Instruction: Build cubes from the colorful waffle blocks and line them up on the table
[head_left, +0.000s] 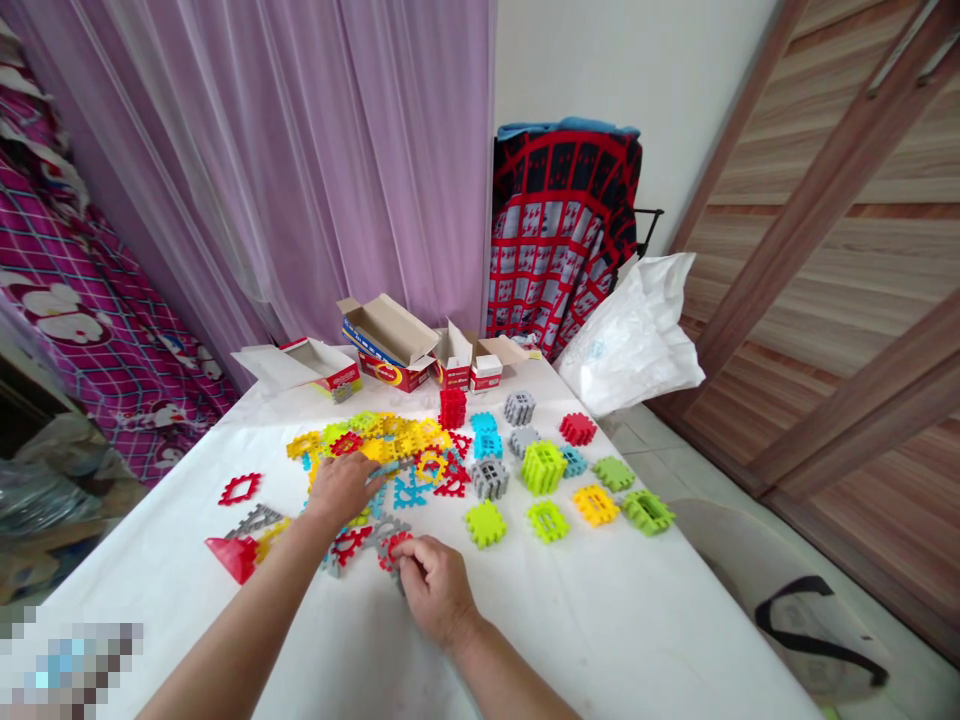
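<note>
A loose pile of flat, toothed plastic building pieces in yellow, red, blue, grey and green lies mid-table. My left hand (343, 488) reaches over its near side, with thumb and finger closed about a blue toothed piece (387, 468). Closer to me, my right hand (436, 588) pinches a red toothed piece (391, 547) just above or on the table; grey pieces lie beside it. A red and grey group of pieces (351, 545) sits between the two hands. Yellow pieces (405, 437) cover the top of the pile. My palms and some fingertips are hidden.
Right of the pile stand sorted stacks, including green (544, 467), grey (490, 479), yellow (595, 505) and red (452, 408) ones. Opened cardboard boxes (394, 375) line the back edge. A white bag (634, 335) is at the back right. One red frame (240, 488) lies left.
</note>
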